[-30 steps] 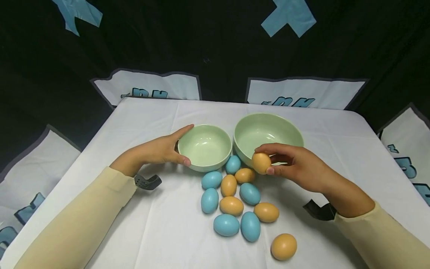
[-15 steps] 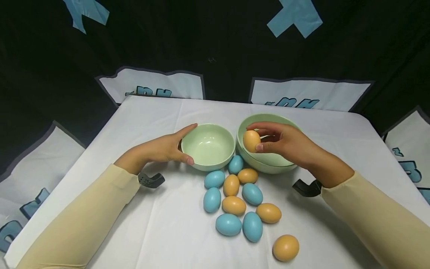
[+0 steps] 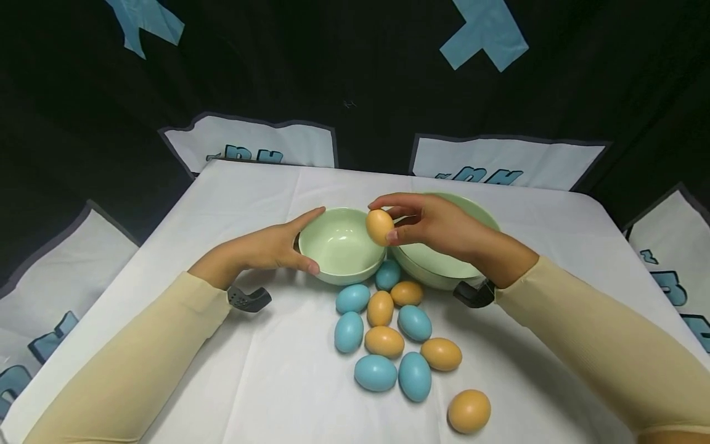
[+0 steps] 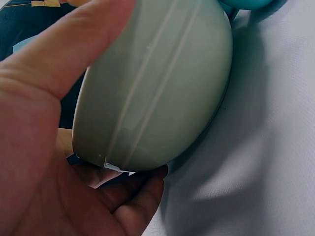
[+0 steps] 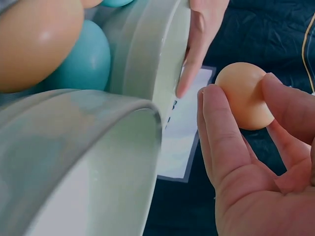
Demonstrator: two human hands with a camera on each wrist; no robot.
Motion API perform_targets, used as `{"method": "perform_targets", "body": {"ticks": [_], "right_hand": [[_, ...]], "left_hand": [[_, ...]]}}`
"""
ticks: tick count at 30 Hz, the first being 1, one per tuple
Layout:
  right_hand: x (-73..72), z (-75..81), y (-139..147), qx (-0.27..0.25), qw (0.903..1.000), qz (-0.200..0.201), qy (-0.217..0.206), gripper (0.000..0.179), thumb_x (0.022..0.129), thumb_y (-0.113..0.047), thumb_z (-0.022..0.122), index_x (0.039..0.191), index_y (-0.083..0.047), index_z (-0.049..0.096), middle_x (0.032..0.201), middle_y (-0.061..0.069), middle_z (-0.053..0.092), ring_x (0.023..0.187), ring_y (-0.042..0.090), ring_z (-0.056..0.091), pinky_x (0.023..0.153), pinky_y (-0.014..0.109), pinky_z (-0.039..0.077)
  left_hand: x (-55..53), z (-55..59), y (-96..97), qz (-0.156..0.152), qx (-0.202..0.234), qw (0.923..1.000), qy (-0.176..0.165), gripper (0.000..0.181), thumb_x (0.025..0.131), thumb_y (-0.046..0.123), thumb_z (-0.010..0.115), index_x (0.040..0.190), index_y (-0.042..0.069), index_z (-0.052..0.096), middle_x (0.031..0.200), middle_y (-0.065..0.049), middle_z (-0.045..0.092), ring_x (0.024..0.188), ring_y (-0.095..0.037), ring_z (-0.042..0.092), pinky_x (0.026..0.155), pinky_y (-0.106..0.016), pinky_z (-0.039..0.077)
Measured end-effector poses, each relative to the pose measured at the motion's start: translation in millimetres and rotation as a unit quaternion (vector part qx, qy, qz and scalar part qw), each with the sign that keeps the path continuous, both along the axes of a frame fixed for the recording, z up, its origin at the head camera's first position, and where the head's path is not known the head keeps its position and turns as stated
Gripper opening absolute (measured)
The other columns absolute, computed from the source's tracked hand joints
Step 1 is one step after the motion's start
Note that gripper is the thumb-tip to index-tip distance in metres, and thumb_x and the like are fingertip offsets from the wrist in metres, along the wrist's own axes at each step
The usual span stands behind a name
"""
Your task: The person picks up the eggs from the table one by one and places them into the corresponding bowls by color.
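My left hand (image 3: 269,248) grips the small pale-green bowl (image 3: 339,250) from its left side. In the left wrist view its thumb lies along the bowl's wall (image 4: 167,83), with curled fingers at the other side. My right hand (image 3: 440,227) pinches an orange egg (image 3: 379,227) between thumb and fingertips, above the small bowl's right rim. The right wrist view shows that egg (image 5: 244,96) held clear of both bowls. Nothing is visible inside the small bowl. The larger green bowl (image 3: 444,271) stands just right of it, partly hidden under my right hand.
In front of the bowls lie several blue eggs (image 3: 375,372) and several orange eggs (image 3: 384,341) in a loose cluster. One orange egg (image 3: 469,411) sits apart at the front right. All rest on a white tablecloth (image 3: 277,382); a black curtain (image 3: 366,80) hangs behind.
My right hand has carried the orange egg up and left, from the larger bowl's front edge across that bowl to the small bowl's right rim. My left hand stays on the small bowl.
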State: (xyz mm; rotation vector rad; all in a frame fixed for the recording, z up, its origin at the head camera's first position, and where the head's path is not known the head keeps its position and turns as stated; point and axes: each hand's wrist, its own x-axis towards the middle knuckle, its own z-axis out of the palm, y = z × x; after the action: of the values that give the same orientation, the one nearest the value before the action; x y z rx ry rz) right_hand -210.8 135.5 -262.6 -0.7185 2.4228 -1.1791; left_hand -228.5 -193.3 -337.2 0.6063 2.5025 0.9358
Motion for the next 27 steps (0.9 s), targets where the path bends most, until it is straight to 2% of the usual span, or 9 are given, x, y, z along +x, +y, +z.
{"method": "perform_targets", "body": {"ticks": [5, 8, 12, 14, 16, 21, 27], "right_hand": [[-5.3, 3.7, -11, -0.018, 0.9996, 0.018, -0.013, 0.047, 0.089, -0.025, 0.072, 0.129, -0.042, 0.055, 0.127, -0.012, 0.059, 0.116, 0.014, 0.057, 0.095, 0.039, 0.049], [-3.2, 10.0, -18, -0.019, 0.9994, 0.022, -0.02, 0.045, 0.091, -0.022, 0.07, 0.13, -0.04, 0.055, 0.127, -0.01, 0.059, 0.118, 0.015, 0.056, 0.095, 0.039, 0.049], [-6.7, 8.9, -25, -0.022, 0.9991, 0.032, -0.02, 0.045, 0.091, -0.024, 0.07, 0.129, -0.041, 0.055, 0.127, -0.012, 0.059, 0.118, 0.014, 0.056, 0.095, 0.039, 0.05], [-12.6, 3.5, -27, -0.024, 0.9989, 0.038, -0.015, 0.045, 0.09, -0.027, 0.071, 0.129, -0.043, 0.055, 0.127, -0.014, 0.059, 0.118, 0.013, 0.056, 0.094, 0.038, 0.05], [-14.2, 3.1, -29, -0.029, 0.9986, 0.042, -0.014, 0.045, 0.091, -0.024, 0.07, 0.13, -0.04, 0.055, 0.128, -0.012, 0.058, 0.118, 0.014, 0.056, 0.094, 0.039, 0.051], [-17.9, 4.7, -37, -0.032, 0.9983, 0.047, -0.009, 0.046, 0.091, -0.018, 0.069, 0.131, -0.035, 0.056, 0.128, -0.007, 0.059, 0.12, 0.017, 0.055, 0.093, 0.04, 0.051], [-17.8, 12.8, -48, -0.009, 0.9993, 0.036, 0.003, 0.048, 0.092, -0.015, 0.067, 0.135, -0.031, 0.054, 0.13, -0.005, 0.058, 0.121, 0.018, 0.053, 0.094, 0.039, 0.05]], "left_hand": [[0.0, 0.1, 0.1, 0.002, -0.006, 1.0, -0.005, 0.121, 0.064, 0.062, 0.082, 0.153, 0.045, 0.002, 0.152, 0.004, 0.031, 0.133, -0.022, 0.036, 0.111, -0.052, 0.03], [0.3, 0.6, 0.2, 0.006, -0.011, 0.9999, -0.005, 0.121, 0.063, 0.065, 0.081, 0.153, 0.046, 0.002, 0.152, 0.004, 0.032, 0.132, -0.022, 0.037, 0.11, -0.052, 0.031], [0.4, 0.2, -0.1, 0.006, -0.012, 0.9999, -0.007, 0.121, 0.063, 0.066, 0.08, 0.153, 0.046, 0.001, 0.153, 0.005, 0.03, 0.134, -0.022, 0.035, 0.111, -0.052, 0.029], [0.0, -0.7, -0.7, 0.002, -0.007, 0.9999, -0.008, 0.121, 0.063, 0.065, 0.081, 0.153, 0.045, 0.001, 0.153, 0.005, 0.03, 0.134, -0.021, 0.035, 0.112, -0.052, 0.028], [-0.4, -1.5, -1.2, 0.0, -0.003, 1.0, -0.009, 0.121, 0.064, 0.063, 0.081, 0.153, 0.045, 0.002, 0.152, 0.005, 0.031, 0.134, -0.021, 0.035, 0.112, -0.052, 0.027], [-1.5, -2.8, -2.7, -0.002, -0.003, 0.9999, -0.011, 0.119, 0.065, 0.062, 0.081, 0.152, 0.047, 0.001, 0.15, 0.005, 0.033, 0.132, -0.021, 0.037, 0.111, -0.053, 0.028], [-2.6, -2.1, -3.0, 0.0, -0.011, 0.9999, -0.008, 0.117, 0.067, 0.059, 0.081, 0.151, 0.049, 0.001, 0.152, 0.003, 0.032, 0.132, -0.022, 0.038, 0.111, -0.054, 0.029]]}}
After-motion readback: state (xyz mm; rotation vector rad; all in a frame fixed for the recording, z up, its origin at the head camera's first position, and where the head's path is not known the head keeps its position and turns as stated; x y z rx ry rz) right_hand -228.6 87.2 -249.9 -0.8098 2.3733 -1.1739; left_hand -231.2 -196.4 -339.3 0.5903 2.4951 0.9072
